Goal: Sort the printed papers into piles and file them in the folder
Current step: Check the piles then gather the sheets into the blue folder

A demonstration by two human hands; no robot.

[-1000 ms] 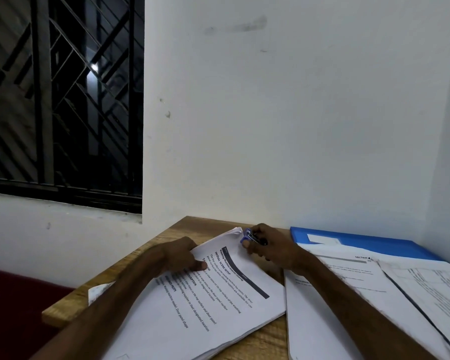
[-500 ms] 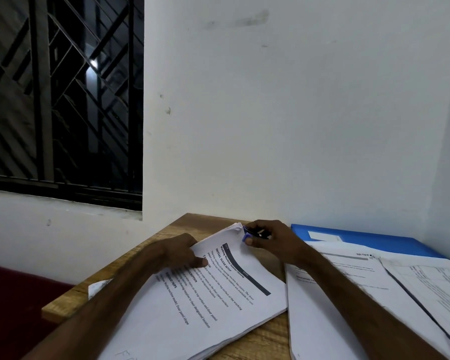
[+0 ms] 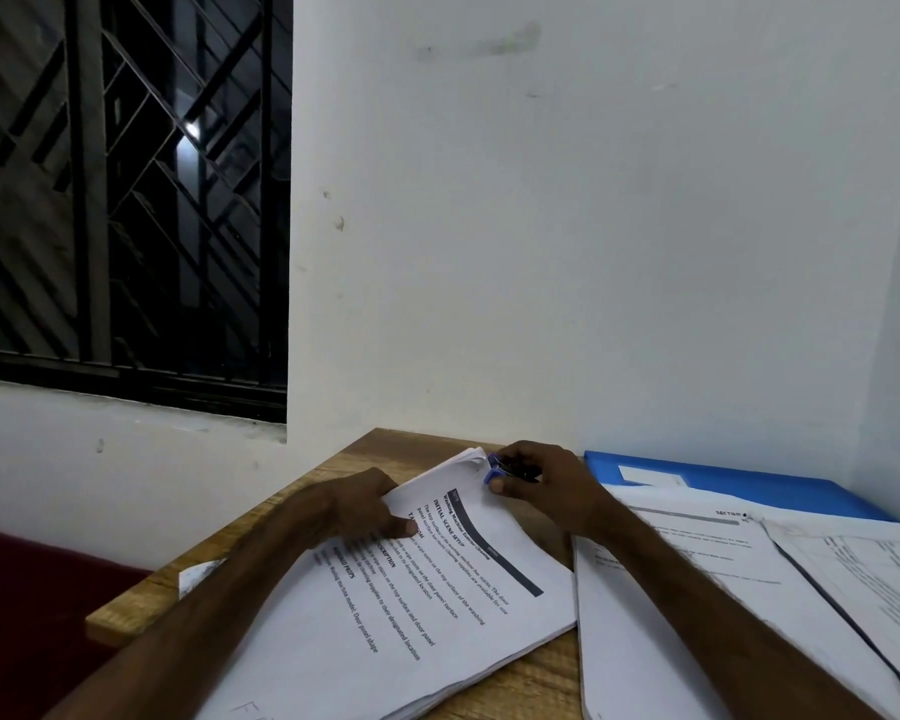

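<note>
Low in the middle of the frame, a stack of printed papers (image 3: 437, 615) lies slantwise on the wooden tabletop (image 3: 520, 688), its top page headed by a dark band and lines of black text. The left grip (image 3: 365, 506) is clamped on the stack's left edge: the thumb lies flat on the top page beside the text, and the other fingers curl down over the edge. The right grip (image 3: 541, 485) is closed on a small blue and black object (image 3: 494, 472), pinching it right at the stack's far corner, where the page corners curl up a little. Whether it is a clip or a small stapler cannot be told.

Just right of the stack, a second pile of printed sheets (image 3: 671, 631) lies partly under the right forearm, and a third pile (image 3: 874, 579) overlaps it at the right edge of the frame. Behind these two piles, against the white wall (image 3: 593, 252), the blue folder (image 3: 759, 488) lies flat with a white label on its cover; the piles cover its near edge. A small scrap of paper (image 3: 198, 576) sits at the tabletop's left edge. A dark window (image 3: 126, 200) with a metal grille fills the upper left.
</note>
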